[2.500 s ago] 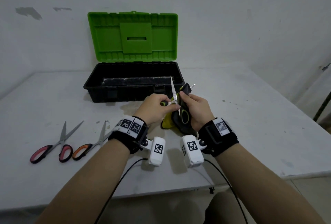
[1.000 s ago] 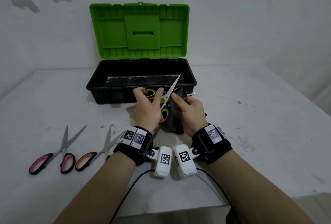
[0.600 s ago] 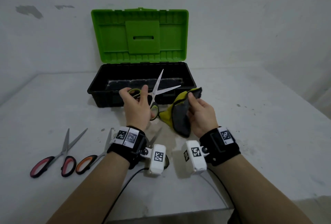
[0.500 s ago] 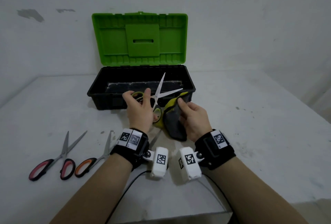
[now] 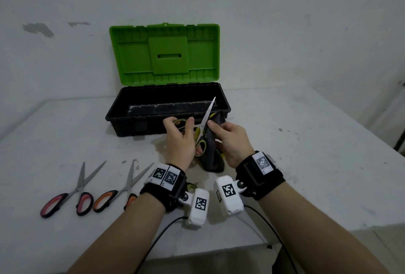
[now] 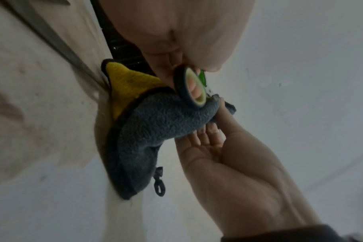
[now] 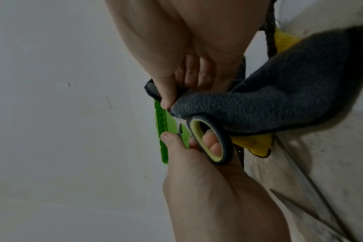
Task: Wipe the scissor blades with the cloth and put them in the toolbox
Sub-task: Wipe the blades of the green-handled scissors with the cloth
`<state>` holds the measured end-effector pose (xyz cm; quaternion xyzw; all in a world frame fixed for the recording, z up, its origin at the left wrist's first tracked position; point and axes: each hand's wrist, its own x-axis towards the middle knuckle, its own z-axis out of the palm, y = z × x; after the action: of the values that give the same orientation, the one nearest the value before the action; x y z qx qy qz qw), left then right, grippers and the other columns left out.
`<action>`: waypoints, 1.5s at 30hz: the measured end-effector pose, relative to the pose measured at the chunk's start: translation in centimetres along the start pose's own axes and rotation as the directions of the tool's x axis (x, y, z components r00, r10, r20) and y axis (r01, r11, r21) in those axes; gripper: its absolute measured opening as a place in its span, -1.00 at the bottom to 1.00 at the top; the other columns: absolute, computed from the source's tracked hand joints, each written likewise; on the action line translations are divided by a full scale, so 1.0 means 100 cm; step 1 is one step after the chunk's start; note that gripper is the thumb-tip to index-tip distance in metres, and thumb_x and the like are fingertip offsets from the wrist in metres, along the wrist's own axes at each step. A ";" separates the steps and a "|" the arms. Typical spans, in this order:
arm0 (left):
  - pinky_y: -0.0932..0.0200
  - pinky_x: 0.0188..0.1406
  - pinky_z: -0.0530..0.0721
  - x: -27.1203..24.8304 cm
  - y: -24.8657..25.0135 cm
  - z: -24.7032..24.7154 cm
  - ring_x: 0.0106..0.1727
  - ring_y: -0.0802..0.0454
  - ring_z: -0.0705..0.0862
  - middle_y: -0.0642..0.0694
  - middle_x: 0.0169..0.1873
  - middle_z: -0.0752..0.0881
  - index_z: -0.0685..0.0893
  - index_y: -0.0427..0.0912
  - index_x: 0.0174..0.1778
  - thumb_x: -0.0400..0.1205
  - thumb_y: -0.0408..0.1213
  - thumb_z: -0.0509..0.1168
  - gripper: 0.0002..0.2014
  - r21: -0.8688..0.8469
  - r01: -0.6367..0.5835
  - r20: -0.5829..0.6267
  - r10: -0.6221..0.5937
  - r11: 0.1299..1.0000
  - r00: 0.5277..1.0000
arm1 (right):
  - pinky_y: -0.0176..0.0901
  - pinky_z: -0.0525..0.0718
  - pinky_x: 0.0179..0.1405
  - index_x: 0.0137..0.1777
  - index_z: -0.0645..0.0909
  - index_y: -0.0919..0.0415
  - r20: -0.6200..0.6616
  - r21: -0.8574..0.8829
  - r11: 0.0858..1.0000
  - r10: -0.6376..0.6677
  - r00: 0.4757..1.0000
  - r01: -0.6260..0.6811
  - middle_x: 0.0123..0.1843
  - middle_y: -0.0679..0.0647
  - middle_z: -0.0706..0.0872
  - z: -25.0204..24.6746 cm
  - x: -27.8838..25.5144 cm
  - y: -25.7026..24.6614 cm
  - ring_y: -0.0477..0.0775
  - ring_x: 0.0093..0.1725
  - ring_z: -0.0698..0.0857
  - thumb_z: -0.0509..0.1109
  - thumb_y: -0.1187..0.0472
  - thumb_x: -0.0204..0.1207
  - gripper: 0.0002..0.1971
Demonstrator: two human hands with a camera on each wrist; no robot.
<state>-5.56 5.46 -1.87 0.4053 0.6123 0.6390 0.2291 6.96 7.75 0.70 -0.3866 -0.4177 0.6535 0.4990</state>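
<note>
Above the table in front of the open toolbox (image 5: pixel 151 127), my left hand (image 5: pixel 182 129) holds the green-handled scissors (image 5: pixel 207 113) by their rings, thumb in one ring and fingers in the other (image 7: pixel 209 140). One blade points up and to the right over the box. My right hand (image 5: pixel 215 129) pinches the grey and yellow cloth (image 5: pixel 211 155) around the scissors near the pivot; the second blade is hidden in the cloth. The cloth (image 6: pixel 139 139) hangs down from that pinch. The box's black tub looks empty, and its green lid (image 5: pixel 164 52) stands upright.
Pink-handled scissors (image 5: pixel 70 194) and orange-handled scissors (image 5: pixel 118 190) lie partly spread on the white table (image 5: pixel 306 142), left of my left wrist. The toolbox stands against the back wall. Cables run from both wrist cameras over the table's front edge.
Half a second ago the blades were spread with the cloth beside them. My right hand has since brought the cloth onto the scissors, and only one blade shows now.
</note>
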 end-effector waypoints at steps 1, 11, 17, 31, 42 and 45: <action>-0.16 -0.42 0.79 -0.002 0.000 0.000 -0.39 0.05 0.75 -0.17 -0.16 0.72 0.31 -0.01 0.20 0.75 0.01 0.29 -0.69 -0.019 0.006 -0.004 -0.006 1.000 1.000 | -0.13 0.70 -0.35 -0.19 0.56 0.36 -0.008 0.006 1.000 0.009 1.000 -0.009 -0.28 0.24 0.71 0.000 -0.001 0.001 0.13 -0.33 0.72 0.49 0.22 0.51 -0.78; 0.11 -0.63 0.62 -0.006 0.007 -0.006 -0.62 0.14 0.59 -0.20 -0.20 0.63 0.31 -0.05 0.22 0.77 -0.08 0.29 -0.71 -0.083 -0.019 0.030 0.022 0.996 0.999 | -0.21 0.70 -0.39 -0.17 0.62 0.29 -0.261 0.273 0.961 0.034 0.965 0.040 -0.25 0.19 0.72 -0.021 0.003 -0.005 0.08 -0.33 0.71 0.47 0.21 0.53 -0.84; 0.10 -0.58 0.67 0.000 0.008 -0.006 -0.53 0.22 0.61 -0.15 -0.20 0.64 0.31 -0.05 0.24 0.77 -0.03 0.27 -0.69 -0.133 0.021 -0.024 -0.024 0.991 0.999 | -0.16 0.72 -0.28 -0.08 0.66 0.34 -0.142 0.238 0.971 0.051 0.989 -0.016 -0.21 0.21 0.72 -0.022 -0.007 0.003 0.09 -0.28 0.71 0.47 0.23 0.52 -0.85; 0.19 -0.69 0.56 -0.010 0.012 0.005 -0.63 0.16 0.56 -0.15 -0.30 0.61 0.30 -0.05 0.20 0.77 -0.09 0.28 -0.72 -0.120 -0.035 0.031 0.039 0.992 0.999 | 0.04 0.71 -0.41 -0.13 0.55 0.37 0.029 0.180 0.979 0.094 0.995 -0.098 -0.24 0.37 0.63 0.006 -0.023 -0.004 0.24 -0.42 0.64 0.48 0.28 0.52 -0.82; 0.10 -0.65 0.62 -0.012 0.015 0.006 -0.63 0.03 0.60 -0.14 -0.34 0.66 0.32 -0.01 0.17 0.75 -0.08 0.32 -0.72 -0.082 -0.041 0.054 0.046 0.996 0.997 | -0.14 0.68 -0.40 -0.17 0.59 0.29 -0.109 0.205 0.977 0.082 0.991 -0.059 -0.23 0.24 0.69 -0.003 -0.014 -0.005 0.05 -0.39 0.72 0.50 0.23 0.51 -0.84; 0.06 -0.63 0.62 -0.014 0.016 0.003 -0.64 -0.01 0.58 -0.13 -0.36 0.63 0.32 0.01 0.17 0.76 -0.08 0.29 -0.74 -0.087 -0.047 0.054 0.052 0.995 0.997 | -0.14 0.70 -0.37 -0.16 0.61 0.27 -0.213 0.242 0.970 0.073 0.974 -0.020 -0.18 0.25 0.70 -0.014 -0.007 -0.008 0.07 -0.35 0.72 0.49 0.20 0.51 -0.85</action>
<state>-4.21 4.35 -0.66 0.4281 0.5673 0.6585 0.2475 8.63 7.38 1.02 -0.4037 -0.2690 0.6636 0.5695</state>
